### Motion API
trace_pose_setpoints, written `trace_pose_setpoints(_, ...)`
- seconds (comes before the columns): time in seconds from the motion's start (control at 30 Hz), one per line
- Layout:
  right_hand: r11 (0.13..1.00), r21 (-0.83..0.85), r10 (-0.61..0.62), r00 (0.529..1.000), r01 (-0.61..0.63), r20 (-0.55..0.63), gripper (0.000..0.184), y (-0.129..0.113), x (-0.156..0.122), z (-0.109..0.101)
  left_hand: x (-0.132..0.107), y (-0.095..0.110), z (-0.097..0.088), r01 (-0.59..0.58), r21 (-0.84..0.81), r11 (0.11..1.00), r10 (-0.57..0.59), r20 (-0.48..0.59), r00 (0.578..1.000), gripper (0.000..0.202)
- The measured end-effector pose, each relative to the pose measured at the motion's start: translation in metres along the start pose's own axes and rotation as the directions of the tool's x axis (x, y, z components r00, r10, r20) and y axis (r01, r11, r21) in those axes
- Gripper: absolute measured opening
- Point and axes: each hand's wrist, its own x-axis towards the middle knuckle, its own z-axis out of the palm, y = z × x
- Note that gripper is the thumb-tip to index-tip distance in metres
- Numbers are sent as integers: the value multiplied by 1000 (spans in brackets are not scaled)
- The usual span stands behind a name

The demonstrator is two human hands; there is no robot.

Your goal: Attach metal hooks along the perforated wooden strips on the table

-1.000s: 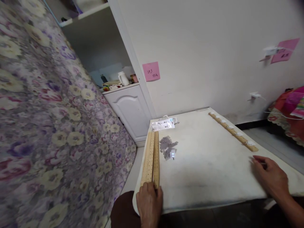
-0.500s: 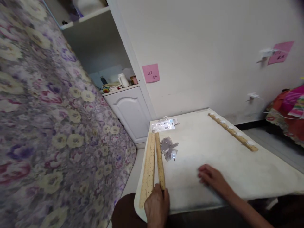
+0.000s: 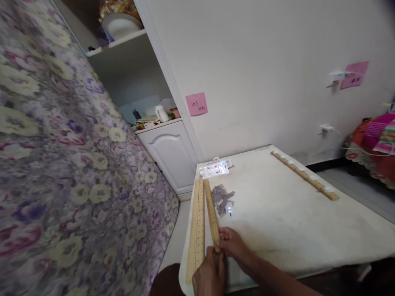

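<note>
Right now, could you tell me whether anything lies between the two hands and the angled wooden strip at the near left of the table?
Nothing visible does. The left hand and right hand both already touch the near end of the angled wooden strip. The pile of small metal pieces lies beside the strip, farther up the table, apart from both hands.

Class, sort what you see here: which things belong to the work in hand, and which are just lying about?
In hand:
- wooden strip, gripped by left hand and right hand
- two more strips beside it

Lying about:
- metal bits
- clear packet
- far strip
- pink note
</note>
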Motion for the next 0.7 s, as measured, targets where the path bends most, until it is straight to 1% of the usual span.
trace_pose_setpoints(0.07, 1000, 18, -13, 1000, 13, 6, 41, 4, -3, -4, -3, -3, 4, -49, -65, 997, 48, -7, 999, 26)
trace_pose_setpoints(0.13, 1000, 24, -3, 1000, 3, 16, 44, 6, -9, -10, -6, -7, 7, -91, -147, 985, 88, -27, 996, 29)
trace_pose_setpoints(0.27, 998, -19, 58, 995, -57, 84, 52, 4, -32, -32, -12, -15, 14, -159, -307, 938, 128, -118, 985, 34)
trace_pose_setpoints(0.33, 999, -28, 42, 988, -38, 145, 52, 1, -47, -48, -13, -16, 16, -197, -374, 906, 143, -167, 976, 37)
trace_pose_setpoints(0.4, 1000, -10, 13, 984, -11, 178, 49, -5, -64, -68, -13, -16, 19, -220, -432, 875, 145, -200, 969, 40)
trace_pose_setpoints(0.5, 995, -97, 19, 987, -4, 156, 45, -16, -95, -99, -11, -12, 22, -212, -519, 828, 106, -228, 968, 43)
trace_pose_setpoints(0.57, 983, -183, 25, 987, 5, 160, 49, -25, -117, -120, -10, -8, 23, -208, -581, 787, 76, -243, 967, 43)
trace_pose_setpoints(0.6, 974, -225, 62, 984, -24, 165, 51, -30, -129, -129, -9, -6, 23, -214, -607, 765, 75, -246, 966, 42)
trace_pose_setpoints(0.7, 949, -306, 116, 988, -81, 97, 53, -46, -159, -152, -8, 2, 23, -256, -656, 710, 119, -248, 962, 38)
